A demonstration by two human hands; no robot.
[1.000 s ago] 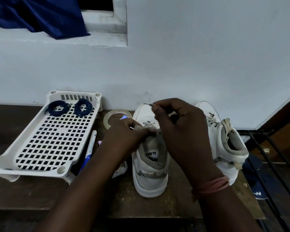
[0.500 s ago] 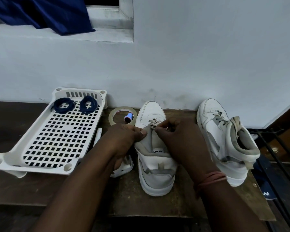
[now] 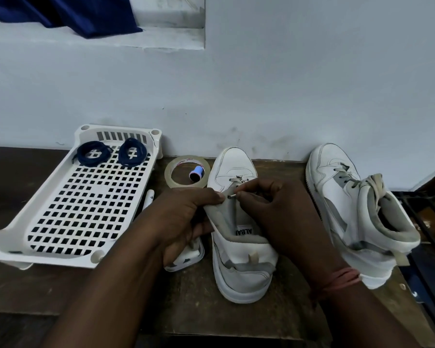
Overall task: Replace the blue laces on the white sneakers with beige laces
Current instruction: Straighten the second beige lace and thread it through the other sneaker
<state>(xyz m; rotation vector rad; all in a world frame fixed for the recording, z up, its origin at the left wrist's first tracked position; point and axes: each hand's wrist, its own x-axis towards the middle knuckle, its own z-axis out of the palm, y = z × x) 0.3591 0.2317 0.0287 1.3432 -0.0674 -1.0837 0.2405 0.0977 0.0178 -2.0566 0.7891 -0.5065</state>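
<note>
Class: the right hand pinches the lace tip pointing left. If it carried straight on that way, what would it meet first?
Probably the left hand: its thumb sits just beyond the beige lace tip held by the right hand, though depth is unclear.

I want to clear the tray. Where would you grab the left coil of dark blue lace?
Pinch the left coil of dark blue lace across its bundled ring, coming straight down from above: it lies flat on the white perforated plastic tray, apart from the right coil, hollow in the middle.

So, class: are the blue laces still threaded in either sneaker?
No, both blue laces lie coiled in the white tray, off the sneakers.
</note>
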